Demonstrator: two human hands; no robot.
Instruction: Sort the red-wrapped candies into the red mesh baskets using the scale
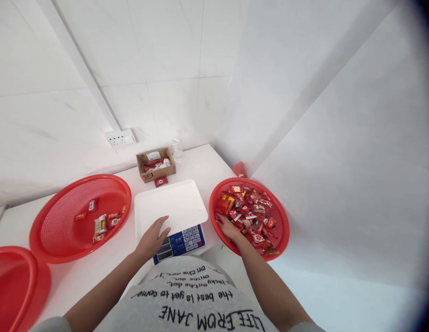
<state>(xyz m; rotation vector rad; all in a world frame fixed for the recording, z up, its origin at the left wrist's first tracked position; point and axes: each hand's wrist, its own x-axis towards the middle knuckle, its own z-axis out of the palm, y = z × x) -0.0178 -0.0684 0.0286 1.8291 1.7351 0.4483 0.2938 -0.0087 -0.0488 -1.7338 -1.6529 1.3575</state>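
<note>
From where I watch, the step in hand looks to me like picking among the red packets [259,210] with my right hand [228,227]. These packets lie in a loose heap inside the right basket [285,226], at the right side of the table [200,161]. As I judge it, the next move calls for small finger work: to close on a packet softly, without dragging its neighbours, and then to lift above the rim.

My right arm reaches forward and a little to the left, and the hand enters over the near left part of the rim. The fingers go down at the left edge of the heap, partly hidden, so I cannot tell if they are grasping a packet or only touching.

My left hand [153,240] is in front of my body, at the near edge of the white pan [169,203] of the scale [179,246]. Its fingers are spread apart, pointing forward and to the right, and I see nothing in their grip. Whether they touch the pan, I cannot say.

On the far side, the cardboard box [157,174] holds more wrapped pieces. To the left, the wide basket [58,216] contains a few small packs [100,225].
</note>
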